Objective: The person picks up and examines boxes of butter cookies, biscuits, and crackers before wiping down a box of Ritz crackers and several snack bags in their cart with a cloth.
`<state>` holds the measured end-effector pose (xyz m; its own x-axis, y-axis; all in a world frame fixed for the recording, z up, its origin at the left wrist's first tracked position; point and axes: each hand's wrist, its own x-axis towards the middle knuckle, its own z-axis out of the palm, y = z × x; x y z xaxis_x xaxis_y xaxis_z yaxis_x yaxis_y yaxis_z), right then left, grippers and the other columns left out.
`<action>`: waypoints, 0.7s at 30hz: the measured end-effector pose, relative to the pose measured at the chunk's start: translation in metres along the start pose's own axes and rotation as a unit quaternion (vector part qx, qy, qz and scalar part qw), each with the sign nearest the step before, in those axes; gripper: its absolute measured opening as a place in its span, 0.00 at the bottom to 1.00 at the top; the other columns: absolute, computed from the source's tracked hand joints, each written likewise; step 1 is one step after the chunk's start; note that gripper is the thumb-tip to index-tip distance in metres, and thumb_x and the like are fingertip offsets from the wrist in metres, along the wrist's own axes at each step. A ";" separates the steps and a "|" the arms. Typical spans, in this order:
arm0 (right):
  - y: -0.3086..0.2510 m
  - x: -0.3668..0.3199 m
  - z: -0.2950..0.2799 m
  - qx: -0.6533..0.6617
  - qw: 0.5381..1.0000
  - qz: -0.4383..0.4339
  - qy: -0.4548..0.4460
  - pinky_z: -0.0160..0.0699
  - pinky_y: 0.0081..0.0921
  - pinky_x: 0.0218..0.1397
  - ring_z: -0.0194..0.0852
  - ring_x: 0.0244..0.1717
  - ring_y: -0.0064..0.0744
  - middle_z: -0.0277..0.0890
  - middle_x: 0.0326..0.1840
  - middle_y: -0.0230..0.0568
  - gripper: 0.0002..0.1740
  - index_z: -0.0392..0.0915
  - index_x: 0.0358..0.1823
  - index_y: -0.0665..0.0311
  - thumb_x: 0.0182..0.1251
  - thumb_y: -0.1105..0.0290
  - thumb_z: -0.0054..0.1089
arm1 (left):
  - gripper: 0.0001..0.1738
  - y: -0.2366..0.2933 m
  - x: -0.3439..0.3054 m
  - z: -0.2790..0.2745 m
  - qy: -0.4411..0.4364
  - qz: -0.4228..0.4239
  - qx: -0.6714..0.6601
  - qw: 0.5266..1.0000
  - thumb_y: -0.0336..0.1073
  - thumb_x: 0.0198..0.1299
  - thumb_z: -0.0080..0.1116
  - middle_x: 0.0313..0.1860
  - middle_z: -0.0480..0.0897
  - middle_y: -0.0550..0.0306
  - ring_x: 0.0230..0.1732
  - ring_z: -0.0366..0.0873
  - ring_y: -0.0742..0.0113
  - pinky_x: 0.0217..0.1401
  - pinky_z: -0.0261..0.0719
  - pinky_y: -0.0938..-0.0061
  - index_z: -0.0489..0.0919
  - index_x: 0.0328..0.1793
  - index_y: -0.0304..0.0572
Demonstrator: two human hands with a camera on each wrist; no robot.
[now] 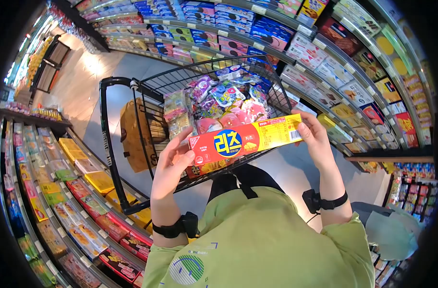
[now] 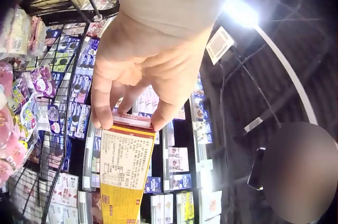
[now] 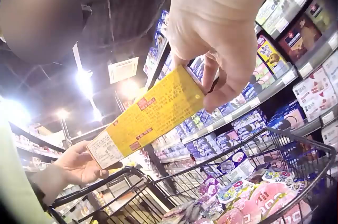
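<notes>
A long red and yellow cracker box (image 1: 243, 140) with a blue round logo is held level in front of the green shirt, over the near side of the cart. My left hand (image 1: 173, 161) grips its red end, thumb on the front face. At the yellow end, my right hand (image 1: 313, 136) pinches the box near the barcode. The left wrist view shows fingers and thumb on opposite edges of the box's end (image 2: 127, 166). In the right wrist view the yellow printed side (image 3: 153, 110) spans between both hands.
A black wire shopping cart (image 1: 108, 139) holds colourful snack bags (image 1: 228, 96) and clear packs (image 1: 177, 106). A brown bag (image 1: 134, 137) hangs at its handle end. Stocked shelves (image 1: 219, 26) run along the far side, with more shelves (image 1: 75, 206) at lower left.
</notes>
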<state>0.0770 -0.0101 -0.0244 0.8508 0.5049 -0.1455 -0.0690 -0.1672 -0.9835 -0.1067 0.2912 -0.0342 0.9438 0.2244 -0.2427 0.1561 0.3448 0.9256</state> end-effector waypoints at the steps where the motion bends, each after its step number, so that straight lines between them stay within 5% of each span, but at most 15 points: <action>1: 0.001 -0.006 -0.004 -0.002 1.000 0.001 0.004 0.73 0.18 0.37 0.74 0.39 0.20 0.79 0.43 0.38 0.24 0.68 0.62 0.66 0.71 0.59 0.55 | 0.31 0.003 0.001 0.004 -0.006 -0.008 0.003 1.000 0.36 0.63 0.58 0.58 0.78 0.48 0.57 0.75 0.68 0.59 0.73 0.72 0.65 0.70 0.31; 13: 0.007 -0.082 -0.070 0.035 0.997 0.001 0.065 0.73 0.18 0.36 0.72 0.36 0.18 0.77 0.40 0.35 0.24 0.69 0.61 0.63 0.71 0.57 0.56 | 0.29 -0.012 0.016 0.073 -0.074 -0.006 0.015 0.997 0.36 0.64 0.55 0.59 0.77 0.48 0.57 0.76 0.67 0.58 0.76 0.71 0.65 0.70 0.33; 21: 0.001 -0.150 -0.144 0.039 0.999 -0.029 0.011 0.73 0.21 0.45 0.71 0.41 0.21 0.73 0.42 0.35 0.33 0.62 0.63 0.71 0.66 0.56 0.62 | 0.23 -0.039 -0.001 0.161 -0.002 -0.031 -0.010 0.999 0.42 0.69 0.49 0.47 0.83 0.51 0.36 0.82 0.68 0.31 0.78 0.77 0.71 0.62 0.33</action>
<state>0.0242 -0.2084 0.0121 0.8658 0.4929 -0.0861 -0.0583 -0.0716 -0.9957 -0.0670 0.1312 -0.0231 0.9337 0.1979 -0.2984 0.2086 0.3765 0.9026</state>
